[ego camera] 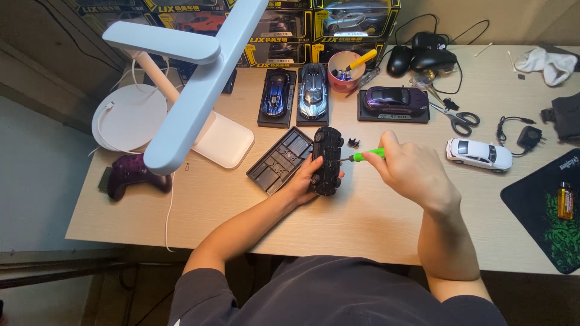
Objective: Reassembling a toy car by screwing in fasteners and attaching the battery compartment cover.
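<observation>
Near the middle of the counter (362, 223), the left hand (305, 178) has its grip wrapped around a black model car (327, 160), held underside up just above the surface. The right hand (411, 172) pinches a green-handled screwdriver (365, 156), its tip touching the car's side. A dark plastic base tray (279, 160) lies just beside the car on the left, and a small black part (354, 143) sits close behind the screwdriver. Toward the back edge stand three display cars (313, 90), a pink cup (345, 70) and scissors (456, 116). A white model car (478, 154) rests to the right. A white desk lamp (193, 84) overhangs the left side, above a purple game controller (130, 175).
</observation>
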